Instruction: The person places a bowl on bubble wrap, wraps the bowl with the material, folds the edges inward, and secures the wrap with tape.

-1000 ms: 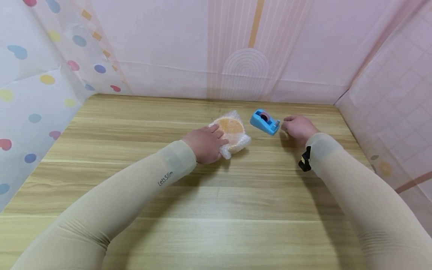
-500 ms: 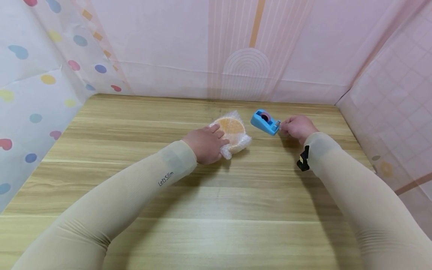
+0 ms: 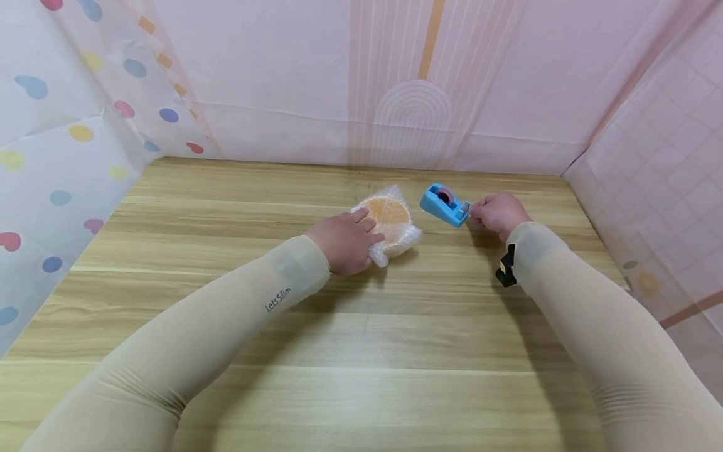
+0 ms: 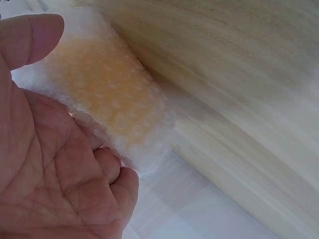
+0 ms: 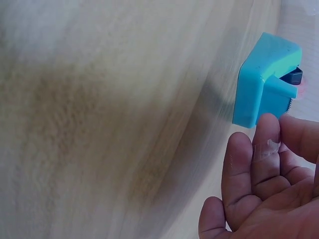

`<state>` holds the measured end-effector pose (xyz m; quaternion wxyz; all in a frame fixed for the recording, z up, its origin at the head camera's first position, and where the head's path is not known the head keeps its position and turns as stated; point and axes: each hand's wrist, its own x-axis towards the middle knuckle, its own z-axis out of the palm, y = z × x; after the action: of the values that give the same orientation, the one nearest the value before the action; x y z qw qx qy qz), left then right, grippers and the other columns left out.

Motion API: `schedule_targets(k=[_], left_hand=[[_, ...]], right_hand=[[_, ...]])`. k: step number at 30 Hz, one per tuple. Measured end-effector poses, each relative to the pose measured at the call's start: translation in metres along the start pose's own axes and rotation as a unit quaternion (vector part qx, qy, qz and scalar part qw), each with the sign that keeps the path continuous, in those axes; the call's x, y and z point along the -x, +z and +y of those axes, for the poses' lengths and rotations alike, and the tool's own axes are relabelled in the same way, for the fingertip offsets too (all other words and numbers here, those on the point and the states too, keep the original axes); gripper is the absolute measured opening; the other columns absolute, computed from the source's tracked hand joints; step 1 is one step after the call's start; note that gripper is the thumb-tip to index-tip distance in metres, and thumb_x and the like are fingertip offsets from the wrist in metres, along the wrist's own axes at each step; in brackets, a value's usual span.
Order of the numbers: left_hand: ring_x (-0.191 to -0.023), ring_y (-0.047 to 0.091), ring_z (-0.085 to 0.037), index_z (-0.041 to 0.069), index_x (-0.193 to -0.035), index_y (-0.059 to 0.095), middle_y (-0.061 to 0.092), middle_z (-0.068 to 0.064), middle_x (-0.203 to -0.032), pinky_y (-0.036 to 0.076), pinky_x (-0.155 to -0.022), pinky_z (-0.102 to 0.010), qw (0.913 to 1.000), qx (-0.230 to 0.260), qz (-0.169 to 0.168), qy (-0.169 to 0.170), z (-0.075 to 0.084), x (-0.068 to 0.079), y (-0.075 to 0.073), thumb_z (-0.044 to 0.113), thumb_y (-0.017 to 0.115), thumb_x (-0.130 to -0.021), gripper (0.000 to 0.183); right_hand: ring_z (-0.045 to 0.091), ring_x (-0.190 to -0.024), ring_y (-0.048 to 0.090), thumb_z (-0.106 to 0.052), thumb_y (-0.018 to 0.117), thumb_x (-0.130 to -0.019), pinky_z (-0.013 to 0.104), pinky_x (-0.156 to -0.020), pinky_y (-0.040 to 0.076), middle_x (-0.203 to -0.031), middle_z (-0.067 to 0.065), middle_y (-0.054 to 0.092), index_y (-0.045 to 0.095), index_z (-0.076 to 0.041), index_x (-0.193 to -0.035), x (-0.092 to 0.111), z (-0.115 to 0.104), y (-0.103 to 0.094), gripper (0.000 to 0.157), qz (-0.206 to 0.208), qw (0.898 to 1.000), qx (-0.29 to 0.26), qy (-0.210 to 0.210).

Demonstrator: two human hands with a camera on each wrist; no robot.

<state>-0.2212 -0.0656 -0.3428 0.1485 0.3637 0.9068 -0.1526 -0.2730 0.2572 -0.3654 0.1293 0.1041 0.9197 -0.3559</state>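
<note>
Near the back middle of the table, a round orange item in bubble wrap [image 3: 395,220] lies under my left hand [image 3: 342,243]. The fingers are spread over its top, and in the left wrist view the thumb [image 4: 42,37] is on the side nearer the table. To the right stands a blue tape dispenser [image 3: 443,206] with a pink-cored roll and a toothed cutter. My right hand [image 3: 499,213] is at its cutter end, thumb and forefinger pinched together. A short piece of clear tape [image 5: 266,148] shows at these fingers in the right wrist view.
The wood-grain table [image 3: 361,351] ends at a pink patterned back wall [image 3: 271,81]. A dotted sheet [image 3: 73,163] hangs on the left, and a gridded pink one [image 3: 666,144] on the right.
My right hand has moved slightly left, closing the gap to the cutter end of the tape dispenser. The left hand and the wrapped item have stayed in place.
</note>
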Motion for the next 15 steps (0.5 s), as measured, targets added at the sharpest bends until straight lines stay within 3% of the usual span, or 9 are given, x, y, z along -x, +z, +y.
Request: schedule_targets(k=[15], left_hand=[[-0.165, 0.015, -0.035, 0.018, -0.166, 0.036, 0.031, -0.012, -0.173, 0.016, -0.136, -0.046, 1.0000, 0.001, -0.002, -0.001, -0.0001, 0.0004, 0.0003, 0.039, 0.045, -0.109, 0.061]], right_hand=[[0.025, -0.092, 0.048, -0.023, 0.056, -0.107, 0.032, -0.075, 0.041, -0.100, 0.008, 0.062, 0.072, 0.000, -0.116, -0.0008, -0.0008, 0.0014, 0.029, 0.004, 1.000, 0.000, 0.005]])
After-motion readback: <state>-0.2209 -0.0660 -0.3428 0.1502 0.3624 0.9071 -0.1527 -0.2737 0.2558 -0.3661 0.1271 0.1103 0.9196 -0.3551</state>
